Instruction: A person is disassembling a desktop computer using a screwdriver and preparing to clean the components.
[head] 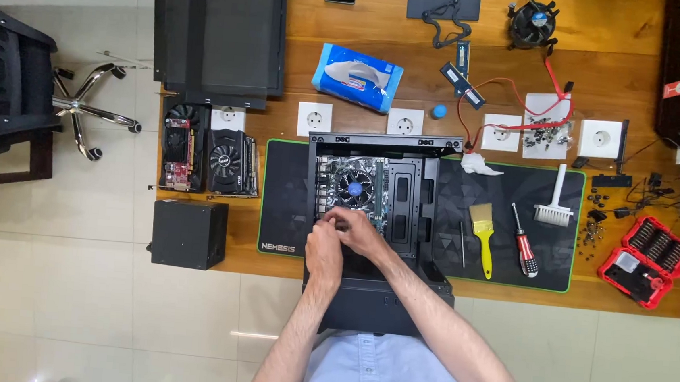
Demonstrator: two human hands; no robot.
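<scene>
An open black computer case (427, 214) lies on a black desk mat (284, 178). Inside it sits a motherboard with a round cooler fan (354, 189). My left hand (324, 250) and my right hand (359, 231) meet at the near left edge of the motherboard, fingers curled close together over the board. Whether they pinch a small part is hidden by the fingers.
Two graphics cards (209, 159) and a black power supply (188, 233) lie left of the mat. A yellow brush (482, 234), a red-handled screwdriver (524, 247) and a white brush (556, 201) lie right. A red bit set (646, 259), tissue pack (357, 77), case panel (221, 32) and office chair (17, 85) surround them.
</scene>
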